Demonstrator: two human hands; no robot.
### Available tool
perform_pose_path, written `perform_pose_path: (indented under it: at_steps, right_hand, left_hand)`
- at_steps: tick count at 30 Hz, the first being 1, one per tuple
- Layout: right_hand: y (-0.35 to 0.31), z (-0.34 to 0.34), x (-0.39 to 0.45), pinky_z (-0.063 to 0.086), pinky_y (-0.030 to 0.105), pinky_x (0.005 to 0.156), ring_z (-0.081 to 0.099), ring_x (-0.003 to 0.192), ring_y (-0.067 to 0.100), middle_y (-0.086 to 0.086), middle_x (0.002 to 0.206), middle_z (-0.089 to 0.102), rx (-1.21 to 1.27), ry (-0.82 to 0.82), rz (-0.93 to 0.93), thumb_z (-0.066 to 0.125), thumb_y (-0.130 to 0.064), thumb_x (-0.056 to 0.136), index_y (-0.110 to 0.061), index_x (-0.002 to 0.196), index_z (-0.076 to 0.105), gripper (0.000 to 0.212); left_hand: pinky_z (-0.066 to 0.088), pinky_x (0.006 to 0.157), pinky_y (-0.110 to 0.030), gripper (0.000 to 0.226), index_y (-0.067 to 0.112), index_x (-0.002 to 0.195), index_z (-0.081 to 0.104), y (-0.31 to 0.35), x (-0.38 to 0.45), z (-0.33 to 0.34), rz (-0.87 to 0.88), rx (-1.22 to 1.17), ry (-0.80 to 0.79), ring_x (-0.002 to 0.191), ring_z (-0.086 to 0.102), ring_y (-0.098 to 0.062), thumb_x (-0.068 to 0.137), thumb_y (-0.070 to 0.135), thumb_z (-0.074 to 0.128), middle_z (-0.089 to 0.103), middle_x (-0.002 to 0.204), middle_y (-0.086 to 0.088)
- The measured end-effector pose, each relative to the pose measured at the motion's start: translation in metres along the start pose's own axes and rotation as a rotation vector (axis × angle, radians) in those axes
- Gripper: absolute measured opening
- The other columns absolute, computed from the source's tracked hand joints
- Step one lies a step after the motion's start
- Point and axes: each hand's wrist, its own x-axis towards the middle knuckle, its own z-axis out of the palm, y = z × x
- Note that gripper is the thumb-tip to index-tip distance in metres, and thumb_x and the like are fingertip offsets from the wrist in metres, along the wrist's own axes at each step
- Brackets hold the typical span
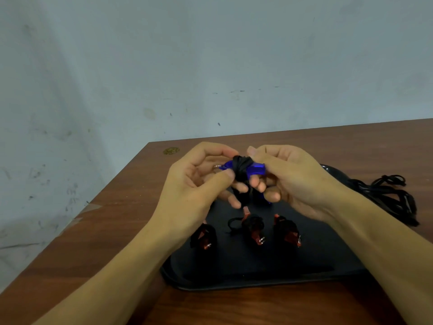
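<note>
Since the blue whistle is a small, hard plastic shell, it should weigh next to nothing and stay stiff under a firm pinch, though its glossy skin looks slippery. The black cord wound round its middle is soft and limp, and will likely slacken or slide off if the wraps are not pinned. The safest hold, by my reading, is across the bare plastic at either end, with one fingertip pressing on the wound bundle. The whistle is held up in the air between the two hands, touching nothing else. The right hand is curled, thumb on top and fingers beneath, pinching the bare blue end on its own side. The left hand is curled too: its thumb and forefinger close on the cord bundle, and a small metal ring at the whistle's other end shows in the hollow of that palm. Whether the fingers touch the ring I cannot tell. Below both hands and nearer the person, three red whistles already bound in black cord lie apart from one another on a dark tray. To the outer side of the right wrist, loose cords lie in a heap on the worktop.
</note>
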Motion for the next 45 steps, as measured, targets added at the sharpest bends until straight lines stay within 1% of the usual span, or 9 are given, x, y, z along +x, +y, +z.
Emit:
perform_pose_path:
  at_steps: [9, 12, 18, 25, 29, 32, 36, 41, 45]
  right_hand:
    - [0.009, 0.002, 0.004, 0.046, 0.026, 0.048, 0.051, 0.052, 0.018, -0.004, 0.057, 0.062, -0.382, 0.034, -0.188, 0.065, -0.042, 0.089, -0.012, 0.081, 0.067, 0.031]
    - [0.006, 0.0, 0.003, 0.043, 0.025, 0.049, 0.045, 0.05, 0.017, 0.01, 0.067, 0.063, -0.31, 0.056, -0.219, 0.066, -0.049, 0.08, -0.013, 0.08, 0.07, 0.036]
    - [-0.003, 0.001, -0.006, 0.024, 0.019, 0.044, 0.024, 0.046, 0.008, -0.005, 0.05, 0.032, -0.032, -0.164, -0.126, 0.067, -0.037, 0.08, -0.019, 0.057, 0.06, 0.03]
    - [-0.001, -0.005, -0.003, 0.033, 0.023, 0.045, 0.04, 0.044, 0.009, 0.0, 0.053, 0.048, -0.264, -0.115, -0.184, 0.065, -0.013, 0.094, -0.019, 0.059, 0.058, 0.035]
    - [0.002, -0.004, -0.002, 0.038, 0.024, 0.046, 0.043, 0.047, 0.016, 0.001, 0.064, 0.058, -0.274, -0.009, -0.243, 0.067, -0.023, 0.091, -0.013, 0.075, 0.062, 0.019]
    - [0.004, 0.0, -0.004, 0.037, 0.024, 0.045, 0.042, 0.052, 0.022, 0.0, 0.067, 0.063, -0.213, 0.034, -0.307, 0.067, -0.036, 0.08, -0.014, 0.079, 0.065, 0.023]
    - [0.002, 0.013, -0.01, 0.031, 0.021, 0.039, 0.046, 0.04, 0.008, 0.0, 0.067, 0.068, -0.152, -0.019, -0.363, 0.061, -0.018, 0.093, 0.0, 0.088, 0.06, 0.02]
    - [0.006, 0.022, -0.011, 0.046, 0.028, 0.052, 0.05, 0.048, 0.021, -0.007, 0.061, 0.058, -0.533, -0.11, -0.347, 0.063, -0.024, 0.096, -0.017, 0.091, 0.063, 0.008]
    - [0.009, 0.022, -0.013, 0.039, 0.015, 0.062, 0.053, 0.067, 0.004, -0.017, 0.073, 0.057, -0.907, -0.075, -0.437, 0.063, -0.041, 0.091, -0.03, 0.082, 0.063, 0.015]
  left_hand:
    - [0.061, 0.073, -0.034, 0.011, 0.002, 0.089, 0.054, -0.004, -0.001, 0.003, -0.116, -0.08, 0.025, 0.083, 0.073, -0.035, 0.087, 0.004, 0.064, 0.07, 0.094, -0.03]
    - [0.062, 0.074, -0.032, 0.014, -0.002, 0.105, 0.062, -0.005, 0.001, 0.003, -0.102, -0.09, 0.039, 0.083, 0.073, -0.035, 0.091, 0.002, 0.061, 0.073, 0.096, -0.024]
    - [0.061, 0.075, -0.032, 0.015, -0.001, 0.103, 0.071, -0.006, 0.004, 0.003, 0.037, 0.048, 0.162, 0.088, 0.074, -0.032, 0.092, 0.0, 0.06, 0.074, 0.096, -0.019]
    - [0.06, 0.07, -0.026, 0.016, 0.006, 0.098, 0.073, -0.007, 0.003, 0.002, 0.097, 0.15, 0.227, 0.083, 0.075, -0.021, 0.095, 0.0, 0.059, 0.075, 0.093, -0.011]
    - [0.059, 0.062, -0.026, 0.016, 0.007, 0.097, 0.073, -0.006, 0.005, 0.001, 0.058, 0.106, 0.251, 0.068, 0.073, -0.024, 0.095, -0.001, 0.058, 0.074, 0.092, -0.017]
    - [0.06, 0.067, -0.027, 0.014, 0.004, 0.099, 0.072, -0.008, 0.006, 0.001, 0.038, 0.069, 0.274, 0.077, 0.074, -0.026, 0.095, 0.0, 0.059, 0.074, 0.097, -0.017]
    - [0.059, 0.07, -0.027, 0.014, -0.001, 0.103, 0.07, -0.007, 0.007, 0.0, -0.015, -0.066, 0.311, 0.085, 0.074, -0.025, 0.095, 0.002, 0.059, 0.075, 0.096, -0.019]
    - [0.057, 0.067, -0.024, 0.014, 0.001, 0.102, 0.071, -0.011, 0.009, -0.007, -0.029, -0.038, 0.355, 0.083, 0.073, -0.021, 0.097, 0.001, 0.057, 0.076, 0.091, -0.01]
    - [0.057, 0.071, -0.024, 0.014, 0.004, 0.1, 0.072, -0.015, 0.011, -0.012, 0.008, 0.082, 0.414, 0.084, 0.074, -0.021, 0.096, -0.001, 0.059, 0.077, 0.092, -0.008]
